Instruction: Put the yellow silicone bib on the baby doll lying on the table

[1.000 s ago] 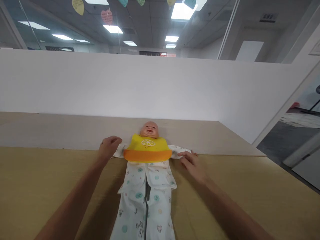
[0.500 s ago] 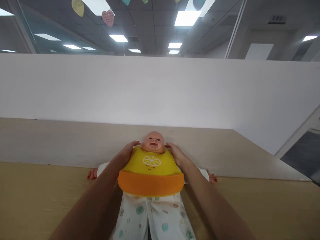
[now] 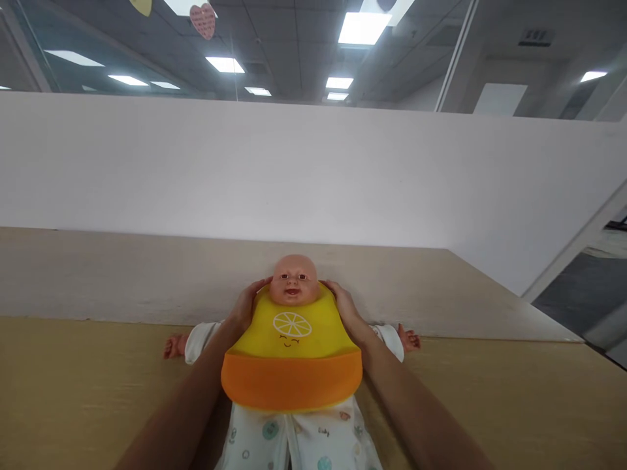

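Observation:
A baby doll (image 3: 294,269) lies on its back, its head towards the white wall and its arms spread to either side. Over its chest is a yellow silicone bib (image 3: 292,346) with a white citrus slice, a smiling face and an orange pocket. My left hand (image 3: 249,301) is closed round the bib's upper left edge, by the doll's neck. Opposite it, my right hand (image 3: 343,301) holds the upper right edge. Fingertips of both hands reach beside the neck; the bib partly hides the thumbs. White printed clothing (image 3: 313,437) shows below the bib.
A tan padded surface (image 3: 88,391) lies under the doll, bordered by a pale ledge (image 3: 122,274) against the white wall (image 3: 294,170). Glass with heart-shaped notes (image 3: 203,21) rises above. Dark floor (image 3: 573,294) shows past the right end.
The doll's head and the bib look larger and sit slightly further left. The bib's pocket reaches lower over the clothing. Both hands stay beside the neck.

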Available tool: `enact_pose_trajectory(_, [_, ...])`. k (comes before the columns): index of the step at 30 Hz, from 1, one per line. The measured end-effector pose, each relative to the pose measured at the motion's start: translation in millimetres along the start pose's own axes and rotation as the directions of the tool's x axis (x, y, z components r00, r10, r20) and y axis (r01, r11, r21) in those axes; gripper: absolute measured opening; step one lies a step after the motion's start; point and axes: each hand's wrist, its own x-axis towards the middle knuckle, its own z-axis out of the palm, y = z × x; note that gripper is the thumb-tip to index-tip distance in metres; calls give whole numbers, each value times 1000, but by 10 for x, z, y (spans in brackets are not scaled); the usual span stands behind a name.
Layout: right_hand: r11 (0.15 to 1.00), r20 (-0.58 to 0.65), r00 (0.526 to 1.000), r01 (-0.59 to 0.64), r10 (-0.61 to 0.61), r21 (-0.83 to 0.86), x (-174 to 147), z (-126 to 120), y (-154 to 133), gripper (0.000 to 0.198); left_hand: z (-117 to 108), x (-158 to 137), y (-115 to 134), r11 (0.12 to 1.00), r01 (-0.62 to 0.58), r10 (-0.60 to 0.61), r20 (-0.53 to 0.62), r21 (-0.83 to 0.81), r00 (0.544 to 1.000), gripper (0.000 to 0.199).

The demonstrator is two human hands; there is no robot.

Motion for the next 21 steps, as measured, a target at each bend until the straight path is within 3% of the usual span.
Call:
enact_pose_trajectory(3, [999, 21, 1000, -1, 0, 42, -139, -47, 59, 61, 5, -142, -101, 1000, 19, -19, 19, -18, 1000, 42])
enact_pose_trajectory(5, [997, 31, 1000, -3, 1, 74, -261, -72, 83, 60, -3, -237, -184, 998, -36, 35, -12, -59, 999, 46])
enact_pose_trajectory(7, [996, 11, 999, 36, -37, 84, -421, -87, 97, 54, -11, -353, -276, 992, -91, 88, -38, -87, 995, 51])
enact_pose_trajectory(11, [988, -9, 992, 123, -123, 97, -815, -106, 133, 44, 3, -653, -457, 994, -81, 81, -1, -71, 997, 58])
enact_pose_trajectory(18, [981, 87, 996, -7, -10, 194, -1465, -193, 331, 52, 95, -1277, -705, 982, -121, 128, -38, 148, 991, 79])
enact_pose_trajectory(21, [976, 58, 998, -42, 30, 215, -1733, -213, 374, 52, 123, -1549, -798, 977, -108, 122, -64, 186, 991, 86])
